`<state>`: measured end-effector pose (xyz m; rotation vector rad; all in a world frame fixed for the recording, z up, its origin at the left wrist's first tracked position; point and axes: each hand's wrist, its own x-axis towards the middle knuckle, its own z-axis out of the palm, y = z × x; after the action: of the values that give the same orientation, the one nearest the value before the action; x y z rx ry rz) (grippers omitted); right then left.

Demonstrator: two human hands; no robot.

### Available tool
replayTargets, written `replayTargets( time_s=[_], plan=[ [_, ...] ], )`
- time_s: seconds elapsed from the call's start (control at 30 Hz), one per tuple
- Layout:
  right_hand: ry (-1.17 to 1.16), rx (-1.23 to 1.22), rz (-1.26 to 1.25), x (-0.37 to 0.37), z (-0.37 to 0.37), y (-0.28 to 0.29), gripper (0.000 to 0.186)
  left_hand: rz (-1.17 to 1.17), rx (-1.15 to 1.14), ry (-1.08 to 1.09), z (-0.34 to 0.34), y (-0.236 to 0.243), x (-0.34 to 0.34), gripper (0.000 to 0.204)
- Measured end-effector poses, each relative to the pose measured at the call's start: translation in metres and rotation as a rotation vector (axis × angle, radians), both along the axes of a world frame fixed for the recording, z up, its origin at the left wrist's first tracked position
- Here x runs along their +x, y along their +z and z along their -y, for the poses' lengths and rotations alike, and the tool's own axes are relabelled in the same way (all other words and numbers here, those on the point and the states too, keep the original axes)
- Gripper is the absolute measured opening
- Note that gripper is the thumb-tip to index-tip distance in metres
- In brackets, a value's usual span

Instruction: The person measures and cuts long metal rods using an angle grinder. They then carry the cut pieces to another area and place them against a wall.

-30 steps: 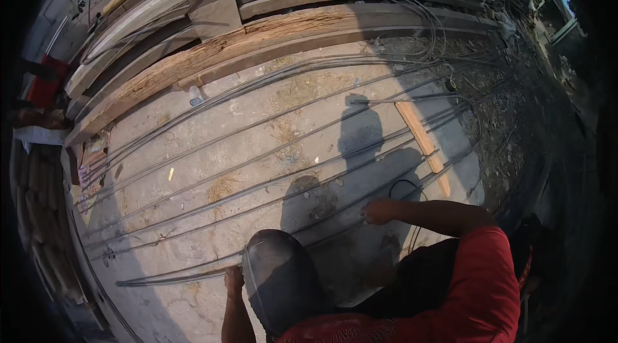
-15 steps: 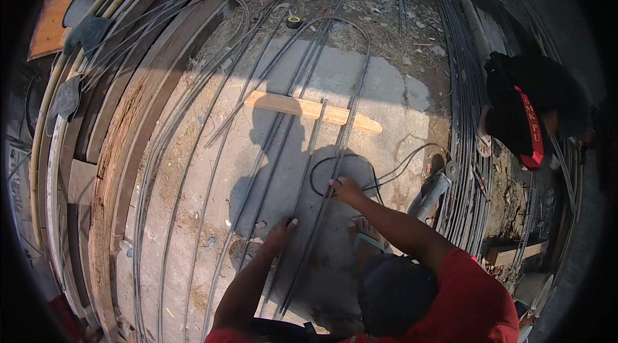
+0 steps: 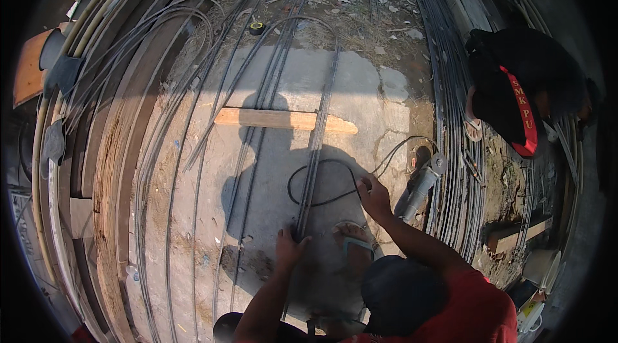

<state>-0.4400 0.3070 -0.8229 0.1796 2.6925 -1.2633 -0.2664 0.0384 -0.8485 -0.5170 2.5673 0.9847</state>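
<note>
My left hand (image 3: 291, 249) is at a bundle of thin metal rods (image 3: 315, 156) running away from me over the concrete, its fingers apart around the rods. My right hand (image 3: 374, 196) is off to the right of the bundle, fingers apart, over or beside a looped black cable (image 3: 293, 182). The far part of the bundle lies across a pale wooden board (image 3: 238, 117). A grey angle grinder (image 3: 421, 188) lies right of my right hand. My sandalled foot (image 3: 354, 243) shows between my forearms.
More long rods (image 3: 444, 150) lie along the right, where a crouching person (image 3: 515, 72) in dark clothes with a red strap bends over. Timber beams (image 3: 109, 201) and bamboo poles line the left. A yellow-black tape measure (image 3: 257, 28) lies among rods at the back.
My view swung round to look along the rods. Since half a second ago, my right hand left the rods and moved right; my left hand moved rightward to the bundle, where rods now sit closer together.
</note>
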Motion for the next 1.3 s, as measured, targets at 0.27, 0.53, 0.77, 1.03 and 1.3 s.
replayTargets(
  time_s=[0.27,0.53,0.77,1.03,1.3],
  plan=[
    [0.082,-0.001,0.236,-0.110,0.015,-0.005,0.047,0.254,-0.141,0.129,-0.046,-0.047,-0.029,0.052],
    [-0.435,0.955,-0.106,-0.020,-0.110,-0.036,0.050,0.349,-0.117,-0.042,0.014,0.059,-0.034,0.076],
    [0.194,0.671,-0.219,0.005,-0.104,-0.013,0.057,-0.015,-0.297,0.107,0.189,0.186,0.091,0.053],
    [0.824,0.278,-0.102,0.018,0.098,0.063,0.053,-0.178,-0.092,1.702,0.122,0.210,0.384,0.040],
    [1.016,0.107,-0.171,0.056,0.241,0.174,0.051,0.277,0.298,1.886,-0.058,0.034,0.482,0.046]
  ],
)
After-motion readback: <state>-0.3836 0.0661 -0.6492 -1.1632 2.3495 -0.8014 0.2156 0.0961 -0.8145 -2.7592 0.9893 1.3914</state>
